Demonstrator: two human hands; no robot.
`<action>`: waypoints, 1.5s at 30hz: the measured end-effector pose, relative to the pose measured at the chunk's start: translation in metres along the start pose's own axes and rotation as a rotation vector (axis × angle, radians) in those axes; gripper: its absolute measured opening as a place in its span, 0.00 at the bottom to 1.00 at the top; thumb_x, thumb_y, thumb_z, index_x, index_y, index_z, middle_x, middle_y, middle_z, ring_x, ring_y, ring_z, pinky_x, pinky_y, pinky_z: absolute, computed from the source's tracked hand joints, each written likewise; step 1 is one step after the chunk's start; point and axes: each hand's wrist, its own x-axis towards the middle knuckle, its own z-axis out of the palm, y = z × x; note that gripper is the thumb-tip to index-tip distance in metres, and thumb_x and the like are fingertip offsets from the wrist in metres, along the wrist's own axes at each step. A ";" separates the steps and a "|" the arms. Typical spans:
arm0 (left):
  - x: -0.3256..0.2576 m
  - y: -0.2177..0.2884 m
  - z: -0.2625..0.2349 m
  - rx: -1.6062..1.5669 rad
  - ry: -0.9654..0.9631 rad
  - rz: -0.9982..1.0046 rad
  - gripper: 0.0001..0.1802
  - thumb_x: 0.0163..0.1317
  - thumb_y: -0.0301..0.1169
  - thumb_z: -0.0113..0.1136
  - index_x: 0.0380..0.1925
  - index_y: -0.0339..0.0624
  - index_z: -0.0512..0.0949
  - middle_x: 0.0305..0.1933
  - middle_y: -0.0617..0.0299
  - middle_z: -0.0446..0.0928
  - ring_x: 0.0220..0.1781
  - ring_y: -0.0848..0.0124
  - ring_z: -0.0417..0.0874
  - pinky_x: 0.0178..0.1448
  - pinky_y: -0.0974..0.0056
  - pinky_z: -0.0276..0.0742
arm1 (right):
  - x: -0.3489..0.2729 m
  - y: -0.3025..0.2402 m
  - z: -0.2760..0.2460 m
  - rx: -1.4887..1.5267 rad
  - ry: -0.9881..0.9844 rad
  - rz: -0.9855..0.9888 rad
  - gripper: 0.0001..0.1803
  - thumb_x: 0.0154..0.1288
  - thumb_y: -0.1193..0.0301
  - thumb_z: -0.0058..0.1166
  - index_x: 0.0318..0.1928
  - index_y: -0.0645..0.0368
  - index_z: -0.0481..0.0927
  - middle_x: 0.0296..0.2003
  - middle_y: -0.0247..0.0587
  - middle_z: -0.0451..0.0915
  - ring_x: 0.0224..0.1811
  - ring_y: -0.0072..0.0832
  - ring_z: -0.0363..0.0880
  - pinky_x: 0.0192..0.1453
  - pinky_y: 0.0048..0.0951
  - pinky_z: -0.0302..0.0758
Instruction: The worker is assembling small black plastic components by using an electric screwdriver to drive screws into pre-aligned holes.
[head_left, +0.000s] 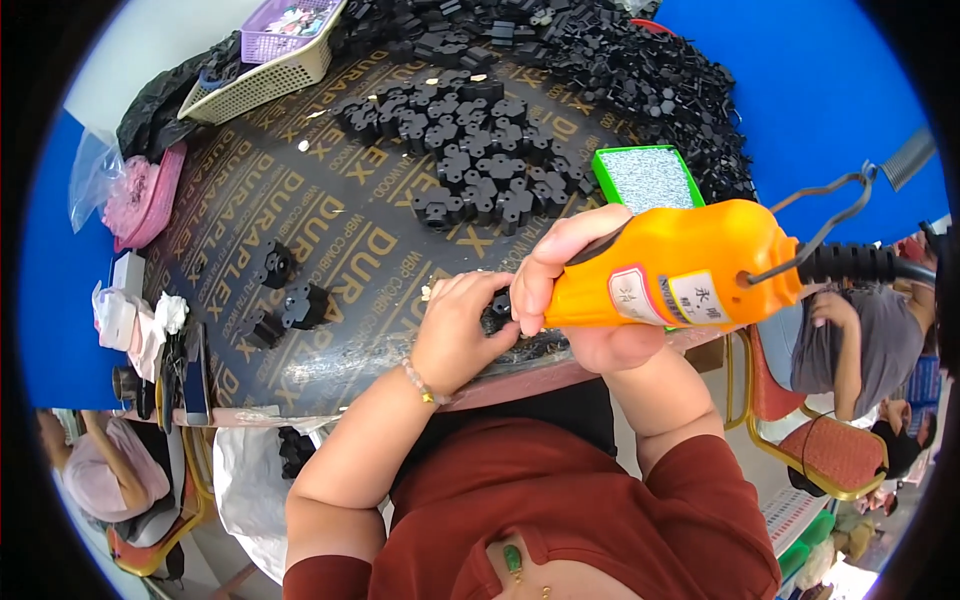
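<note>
Dark printed tabletop (350, 300) bore clustered black parts (485, 170) | black-piece heap (650, 95) lay far right | green tray (601, 170) sat near both | beige basket (265, 88) stood far left

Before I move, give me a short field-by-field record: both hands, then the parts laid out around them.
Left hand: fingers and thumb around a dark plastic block, partly hidden; grip unclear
Right hand: wrapped around an orange corded handheld power tool
Ahead: a cluster of black lobed plastic blocks
Left side: three separate black plastic blocks
Right of cluster: a green rectangular tray of small silvery pieces
Far right: a heap of small black pieces
</note>
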 end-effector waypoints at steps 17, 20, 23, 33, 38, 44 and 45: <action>0.001 0.005 -0.005 -0.028 0.224 0.105 0.26 0.47 0.31 0.71 0.50 0.44 0.79 0.54 0.57 0.79 0.54 0.57 0.78 0.59 0.55 0.69 | 0.003 0.010 -0.005 0.068 0.003 -0.017 0.43 0.55 0.32 0.58 0.49 0.61 0.72 0.28 0.43 0.77 0.25 0.31 0.78 0.31 0.33 0.77; 0.001 0.001 -0.004 -0.015 0.285 0.198 0.21 0.48 0.28 0.72 0.45 0.46 0.82 0.53 0.60 0.79 0.53 0.59 0.78 0.59 0.56 0.69 | 0.004 0.003 -0.002 0.039 0.015 -0.146 0.45 0.54 0.27 0.53 0.49 0.59 0.69 0.29 0.42 0.77 0.24 0.30 0.78 0.31 0.33 0.77; 0.002 0.000 -0.003 0.003 0.311 0.255 0.15 0.48 0.27 0.71 0.39 0.46 0.83 0.48 0.63 0.81 0.51 0.61 0.79 0.57 0.56 0.69 | 0.003 0.000 -0.004 0.012 0.004 -0.207 0.46 0.55 0.26 0.50 0.50 0.58 0.67 0.29 0.41 0.77 0.24 0.29 0.77 0.30 0.32 0.76; 0.001 -0.001 -0.002 0.017 0.357 0.200 0.10 0.46 0.28 0.73 0.29 0.49 0.81 0.37 0.67 0.81 0.48 0.63 0.80 0.53 0.57 0.67 | 0.005 0.006 -0.004 0.039 -0.032 -0.325 0.45 0.57 0.27 0.48 0.50 0.58 0.66 0.30 0.42 0.76 0.23 0.29 0.76 0.28 0.31 0.76; 0.001 0.000 -0.002 0.041 0.369 0.198 0.11 0.44 0.29 0.74 0.27 0.49 0.79 0.36 0.68 0.80 0.48 0.64 0.80 0.53 0.57 0.67 | 0.004 0.010 -0.005 0.053 -0.028 -0.294 0.45 0.57 0.28 0.49 0.50 0.59 0.66 0.30 0.42 0.76 0.23 0.29 0.77 0.29 0.32 0.76; 0.000 -0.001 -0.002 0.090 0.372 0.212 0.13 0.42 0.28 0.74 0.27 0.50 0.78 0.37 0.69 0.79 0.48 0.64 0.79 0.53 0.55 0.66 | 0.001 0.010 -0.001 0.049 -0.001 -0.243 0.45 0.57 0.27 0.49 0.50 0.58 0.66 0.30 0.41 0.76 0.24 0.28 0.78 0.31 0.32 0.77; 0.001 0.000 -0.002 0.103 0.378 0.217 0.13 0.42 0.28 0.74 0.26 0.50 0.77 0.37 0.68 0.79 0.48 0.64 0.79 0.53 0.55 0.66 | 0.001 0.010 -0.001 0.062 0.002 -0.240 0.45 0.56 0.27 0.49 0.50 0.58 0.66 0.30 0.40 0.76 0.24 0.28 0.78 0.31 0.32 0.77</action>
